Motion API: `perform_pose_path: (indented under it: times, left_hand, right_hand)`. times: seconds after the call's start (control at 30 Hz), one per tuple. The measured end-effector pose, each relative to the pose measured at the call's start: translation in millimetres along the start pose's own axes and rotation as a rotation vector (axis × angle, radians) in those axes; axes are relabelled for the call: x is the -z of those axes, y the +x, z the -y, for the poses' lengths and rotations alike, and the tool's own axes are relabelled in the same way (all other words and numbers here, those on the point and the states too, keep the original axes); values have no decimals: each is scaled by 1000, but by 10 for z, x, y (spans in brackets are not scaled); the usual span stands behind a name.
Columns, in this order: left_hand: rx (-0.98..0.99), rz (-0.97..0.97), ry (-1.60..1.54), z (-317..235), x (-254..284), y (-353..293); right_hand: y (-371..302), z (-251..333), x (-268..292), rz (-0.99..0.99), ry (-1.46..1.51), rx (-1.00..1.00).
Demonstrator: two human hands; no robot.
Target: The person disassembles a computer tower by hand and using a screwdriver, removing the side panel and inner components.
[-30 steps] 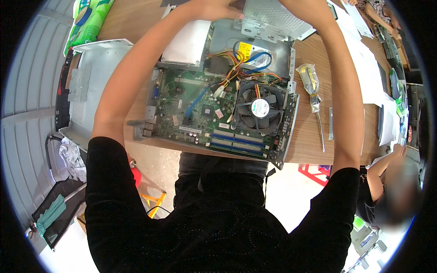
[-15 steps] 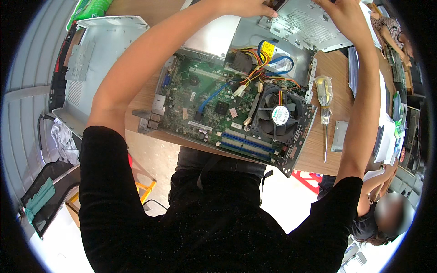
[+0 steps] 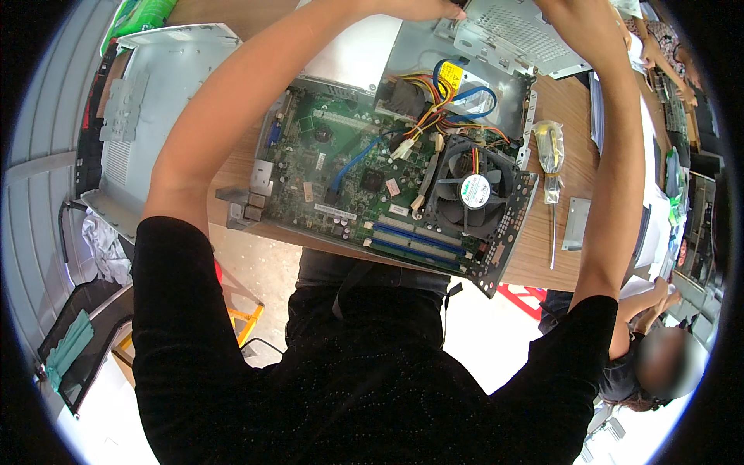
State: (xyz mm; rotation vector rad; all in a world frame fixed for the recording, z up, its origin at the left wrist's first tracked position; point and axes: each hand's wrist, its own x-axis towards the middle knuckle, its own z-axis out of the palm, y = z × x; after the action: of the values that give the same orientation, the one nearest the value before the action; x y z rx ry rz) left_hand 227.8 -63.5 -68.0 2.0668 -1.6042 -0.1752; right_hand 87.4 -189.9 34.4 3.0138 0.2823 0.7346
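Note:
An opened desktop computer case lies on the table, its green motherboard point(image 3: 356, 167) facing up with a black cooling fan point(image 3: 474, 191) at the right. Blue and multicoloured cables point(image 3: 434, 116) run from the board to the upper part. At the far end a perforated metal panel point(image 3: 519, 31) stands tilted up over the case. My left hand point(image 3: 418, 8) is closed at its left edge, thumb showing beside the metal. On its right side my right hand point(image 3: 577, 27) grips the panel. The picture's top edge cuts off most fingers of both hands.
A screwdriver point(image 3: 551, 167), its handle wrapped in clear plastic, lies right of the case beside a small metal plate point(image 3: 575, 223). A detached metal cover point(image 3: 167, 101) rests at the left. Papers point(image 3: 612, 116) and a seated person point(image 3: 620, 380) are at the right.
Both hands and the panel sit slightly higher in the picture, and more of the fingers is cut off. The case appears shifted a little left and up with the view.

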Motion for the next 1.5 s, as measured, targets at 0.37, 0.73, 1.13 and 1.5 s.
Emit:
perform_pose_path:
  times: [0.37, 0.73, 1.13, 1.5]
  left_hand:
    - [16, -32, -191, -20, 8, 70]
    - [185, 38, -476, -257, 70, 212]
    - [359, 34, -610, -175, -64, 202]
    - [324, -129, -415, -3, -100, 159]
  right_hand:
    - [-12, -170, -97, 12, 205, -155]
    - [-124, -459, -16, -263, 248, -116]
    - [-2373, 18, -153, -142, 258, -790]
    - [-2724, 1051, -186, -204, 1176, -590]
